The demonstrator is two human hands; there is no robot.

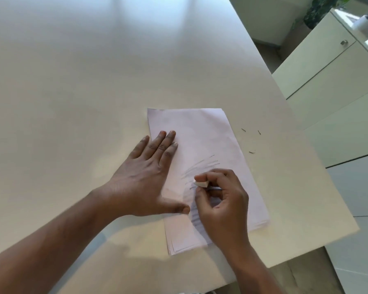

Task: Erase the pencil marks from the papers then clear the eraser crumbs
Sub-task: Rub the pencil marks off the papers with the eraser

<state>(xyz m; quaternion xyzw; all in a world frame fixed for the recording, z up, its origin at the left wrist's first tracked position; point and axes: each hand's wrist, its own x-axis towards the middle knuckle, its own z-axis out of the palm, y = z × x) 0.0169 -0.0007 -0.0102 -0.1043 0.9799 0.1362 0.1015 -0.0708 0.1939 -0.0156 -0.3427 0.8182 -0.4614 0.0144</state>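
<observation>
A white cabinet [327, 66] stands right of the table [94, 71], plants [319, 9] beyond.

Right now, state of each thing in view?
paper stack: flat on table, pencil marks partly left
eraser: pinched in right hand, on the marks
left hand: flat, pressing the paper stack
right hand: curled round eraser
crumbs: a few on table, right of stack

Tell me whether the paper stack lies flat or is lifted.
Flat: the paper stack lies on the table, pressed by the left hand with straight fingers.
</observation>
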